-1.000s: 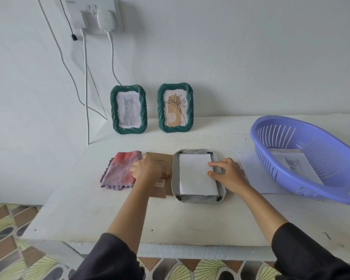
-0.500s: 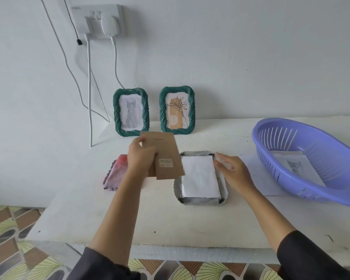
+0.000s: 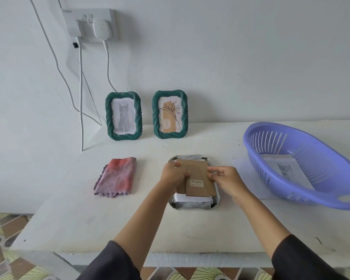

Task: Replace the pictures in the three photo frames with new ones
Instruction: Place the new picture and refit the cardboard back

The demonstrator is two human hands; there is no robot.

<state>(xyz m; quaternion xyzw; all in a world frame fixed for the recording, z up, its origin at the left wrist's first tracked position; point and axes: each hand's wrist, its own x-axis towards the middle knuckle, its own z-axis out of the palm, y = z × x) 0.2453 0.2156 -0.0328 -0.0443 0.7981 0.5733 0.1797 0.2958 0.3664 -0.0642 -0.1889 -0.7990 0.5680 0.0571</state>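
Observation:
A third photo frame (image 3: 194,205) lies face down on the white table (image 3: 129,223), with a white picture sheet (image 3: 190,199) in its back. Over it sits the brown cardboard backing board (image 3: 198,178). My left hand (image 3: 173,174) grips the board's left edge and my right hand (image 3: 226,178) pinches its right edge. Two green twisted frames stand against the wall: the left frame (image 3: 123,116) shows a grey cat, the right frame (image 3: 169,114) shows a plant drawing.
A folded pink-purple cloth (image 3: 116,176) lies left of the face-down frame. A purple plastic basket (image 3: 303,164) at the right holds a cat picture (image 3: 285,168), with a white sheet (image 3: 245,174) under its near side. Cables (image 3: 80,98) hang from a wall socket.
My left hand lifted the backing board from beside the cloth and carried it right, over the face-down frame. My right hand left the white sheet and took the board's right edge.

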